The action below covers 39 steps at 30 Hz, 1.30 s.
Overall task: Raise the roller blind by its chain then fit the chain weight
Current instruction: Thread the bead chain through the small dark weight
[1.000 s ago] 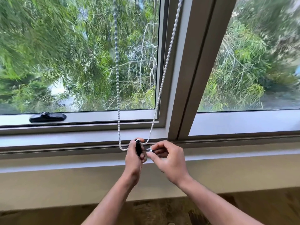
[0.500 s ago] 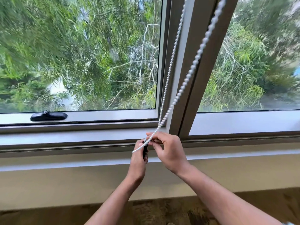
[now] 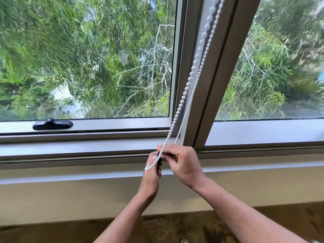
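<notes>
A white bead chain (image 3: 190,77) hangs in two strands along the window's centre post, running down to my hands at the sill. My left hand (image 3: 151,176) is closed around a small black chain weight (image 3: 159,163), held upright; only a sliver of it shows between my fingers. My right hand (image 3: 182,162) pinches the chain just above the weight, pressed against my left hand. The bottom loop of the chain (image 3: 149,167) curls out over the back of my left hand. The roller blind itself is out of view.
A black window latch (image 3: 52,124) sits on the lower frame of the left pane. The grey centre post (image 3: 215,76) stands right behind the chain. A wide sill (image 3: 70,171) runs below my hands, with a beige wall and brown floor beneath.
Both chain strands have swung right and now lie together along the centre post. My right hand has closed in over my left, hiding most of the black weight.
</notes>
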Each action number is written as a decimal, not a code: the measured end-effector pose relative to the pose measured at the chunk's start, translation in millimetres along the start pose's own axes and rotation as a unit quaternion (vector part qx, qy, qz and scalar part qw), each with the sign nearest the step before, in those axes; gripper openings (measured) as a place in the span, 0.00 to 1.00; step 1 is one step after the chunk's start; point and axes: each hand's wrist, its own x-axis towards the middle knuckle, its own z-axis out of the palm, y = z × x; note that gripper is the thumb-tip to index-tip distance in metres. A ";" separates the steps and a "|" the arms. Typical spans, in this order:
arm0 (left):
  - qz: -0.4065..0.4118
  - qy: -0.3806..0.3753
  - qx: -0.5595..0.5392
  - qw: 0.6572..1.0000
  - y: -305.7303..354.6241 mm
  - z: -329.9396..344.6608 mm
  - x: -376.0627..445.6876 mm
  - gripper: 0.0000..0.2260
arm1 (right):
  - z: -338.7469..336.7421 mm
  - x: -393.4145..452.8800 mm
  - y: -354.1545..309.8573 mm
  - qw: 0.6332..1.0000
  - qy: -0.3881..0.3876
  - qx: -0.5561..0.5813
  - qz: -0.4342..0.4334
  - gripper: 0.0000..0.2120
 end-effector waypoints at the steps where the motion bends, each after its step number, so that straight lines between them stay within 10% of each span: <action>1: 0.000 0.001 -0.003 1.000 -1.5 -0.1 -0.1 0.15 | 0.0 -0.1 0.3 1.000 -0.003 0.002 0.003 0.14; 28: -0.041 -0.033 -0.028 0.998 11.2 -11.1 -3.6 0.36 | 0.5 18.1 4.9 0.996 -0.067 -0.044 -0.028 0.18; 39: -0.018 -0.043 0.043 0.998 -4.5 -13.0 1.6 0.18 | -7.4 20.6 4.2 0.995 -0.076 -0.056 -0.036 0.19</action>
